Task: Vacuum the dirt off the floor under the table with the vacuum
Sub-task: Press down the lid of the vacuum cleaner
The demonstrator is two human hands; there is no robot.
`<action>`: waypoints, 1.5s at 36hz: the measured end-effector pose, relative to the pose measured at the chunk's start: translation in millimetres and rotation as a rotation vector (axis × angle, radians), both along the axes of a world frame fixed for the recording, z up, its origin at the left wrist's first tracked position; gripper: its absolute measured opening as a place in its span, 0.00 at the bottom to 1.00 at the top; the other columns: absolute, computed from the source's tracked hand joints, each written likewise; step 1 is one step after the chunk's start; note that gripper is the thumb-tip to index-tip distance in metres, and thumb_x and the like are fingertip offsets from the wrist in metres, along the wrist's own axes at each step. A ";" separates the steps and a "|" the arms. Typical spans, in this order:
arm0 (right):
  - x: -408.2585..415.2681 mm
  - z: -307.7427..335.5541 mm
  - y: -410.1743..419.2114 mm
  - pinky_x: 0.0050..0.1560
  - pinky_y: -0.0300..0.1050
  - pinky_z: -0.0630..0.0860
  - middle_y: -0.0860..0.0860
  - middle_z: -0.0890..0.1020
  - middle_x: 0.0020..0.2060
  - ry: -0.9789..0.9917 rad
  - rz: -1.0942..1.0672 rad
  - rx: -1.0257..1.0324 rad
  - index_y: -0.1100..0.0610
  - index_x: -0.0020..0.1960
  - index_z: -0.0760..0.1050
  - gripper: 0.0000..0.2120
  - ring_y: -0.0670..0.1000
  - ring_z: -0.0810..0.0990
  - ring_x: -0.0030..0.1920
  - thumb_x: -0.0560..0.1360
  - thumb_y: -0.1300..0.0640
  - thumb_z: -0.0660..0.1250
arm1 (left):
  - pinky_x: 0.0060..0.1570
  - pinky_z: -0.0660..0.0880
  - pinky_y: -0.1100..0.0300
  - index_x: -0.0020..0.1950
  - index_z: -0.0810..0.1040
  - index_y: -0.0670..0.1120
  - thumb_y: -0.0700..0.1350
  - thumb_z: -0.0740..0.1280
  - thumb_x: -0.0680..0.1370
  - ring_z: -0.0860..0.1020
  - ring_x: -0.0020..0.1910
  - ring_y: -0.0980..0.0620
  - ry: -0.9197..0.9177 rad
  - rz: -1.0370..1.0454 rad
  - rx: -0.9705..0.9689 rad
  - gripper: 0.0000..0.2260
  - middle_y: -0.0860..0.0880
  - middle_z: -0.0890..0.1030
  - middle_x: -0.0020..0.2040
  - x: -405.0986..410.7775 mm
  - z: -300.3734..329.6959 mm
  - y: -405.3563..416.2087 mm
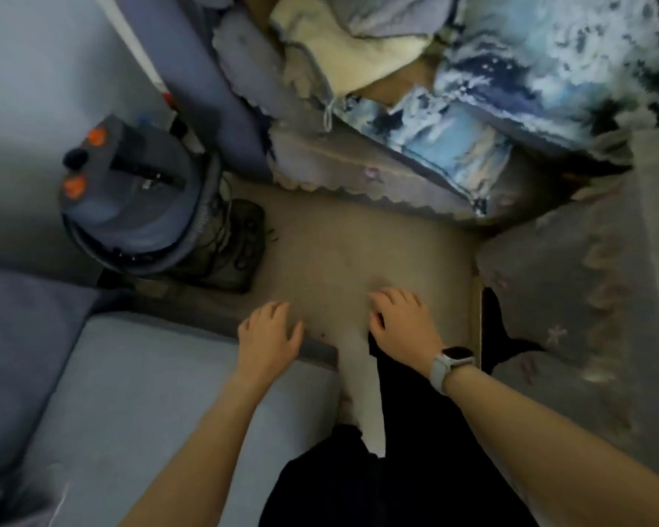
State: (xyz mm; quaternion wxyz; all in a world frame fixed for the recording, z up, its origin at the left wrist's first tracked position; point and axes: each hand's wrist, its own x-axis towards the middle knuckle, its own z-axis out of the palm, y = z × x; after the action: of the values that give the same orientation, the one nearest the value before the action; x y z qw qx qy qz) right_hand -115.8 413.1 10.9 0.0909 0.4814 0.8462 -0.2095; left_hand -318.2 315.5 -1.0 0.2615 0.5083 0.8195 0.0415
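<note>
Blur softens the whole head view, so small detail is hard to read. Vacuum (pixel 130 195), a grey canister seen from above, stands upright on the floor (pixel 339 245), its long axis running up toward the camera. Two orange buttons (pixel 84 161) and a dark knob sit on the lid, on the side away from the bed. A ribbed hose (pixel 206 207) curves down the canister's side nearest the bed; where it ends cannot be made out, and no nozzle can be told apart. A dark boot-like shape (pixel 240 241) with tangled cord lies against the canister's base, partly hidden behind it.

Both hands hang over the floor, well apart from the vacuum, on the side where the bed lies. The left hand (pixel 271 332) is spread with relaxed fingers, its grip loose and holding nothing. The right hand (pixel 400 321) has fingers lightly curled downward, its grip also holding nothing; whether its fingertips touch the dark trouser leg (pixel 415 431) below cannot be told. A pale watch (pixel 449 365) is on the right wrist.

Beyond the vacuum, a bed (pixel 358 165) carries a blue-and-white patterned blanket (pixel 510 89), cut off at the frame's edge. A pale blue cushion (pixel 149 393) lies on the near side of the vacuum.
</note>
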 end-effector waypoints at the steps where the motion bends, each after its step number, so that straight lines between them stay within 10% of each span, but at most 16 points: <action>1: -8.4 -3.3 14.1 0.66 0.51 0.64 0.52 0.75 0.63 -0.009 0.040 -0.003 0.56 0.62 0.73 0.15 0.54 0.69 0.66 0.79 0.52 0.56 | 0.61 0.68 0.46 0.67 0.73 0.42 0.54 0.61 0.78 0.73 0.63 0.41 -0.008 0.048 -0.016 0.22 0.42 0.75 0.65 -4.2 -2.8 5.4; 12: -120.2 -15.3 197.2 0.60 0.63 0.71 0.54 0.81 0.54 -0.010 0.454 -0.042 0.56 0.60 0.77 0.22 0.58 0.77 0.59 0.73 0.49 0.53 | 0.68 0.61 0.48 0.72 0.66 0.47 0.53 0.59 0.80 0.65 0.71 0.47 0.019 0.397 -0.082 0.22 0.49 0.68 0.71 -58.9 -10.0 129.4; 30: -349.4 -24.0 272.2 0.39 0.50 0.79 0.55 0.83 0.45 0.061 0.973 -0.043 0.60 0.55 0.80 0.16 0.58 0.82 0.46 0.72 0.55 0.61 | 0.66 0.64 0.49 0.72 0.68 0.46 0.50 0.60 0.80 0.69 0.68 0.46 -0.054 0.974 -0.052 0.21 0.48 0.70 0.69 -188.5 -3.9 166.6; 47: -625.6 -72.2 282.0 0.56 0.62 0.76 0.64 0.76 0.60 0.174 1.296 0.027 0.64 0.67 0.71 0.23 0.65 0.74 0.61 0.74 0.57 0.67 | 0.64 0.68 0.49 0.74 0.62 0.45 0.53 0.60 0.80 0.66 0.68 0.45 -0.214 1.287 0.090 0.25 0.46 0.68 0.70 -363.9 -67.5 222.5; 54: -677.6 -123.6 297.9 0.73 0.66 0.47 0.54 0.51 0.78 -0.133 1.654 0.111 0.49 0.78 0.49 0.29 0.60 0.43 0.77 0.79 0.40 0.45 | 0.60 0.70 0.50 0.78 0.52 0.45 0.53 0.63 0.79 0.68 0.68 0.45 -0.320 1.606 0.277 0.32 0.45 0.66 0.71 -368.9 -103.6 277.1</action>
State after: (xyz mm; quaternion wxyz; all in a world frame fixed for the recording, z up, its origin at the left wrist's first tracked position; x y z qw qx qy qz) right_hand -793.4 711.0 -112.7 0.2414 -0.2807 0.9289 -0.0040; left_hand -687.1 592.6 -104.6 0.2004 -0.2160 0.8733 0.3880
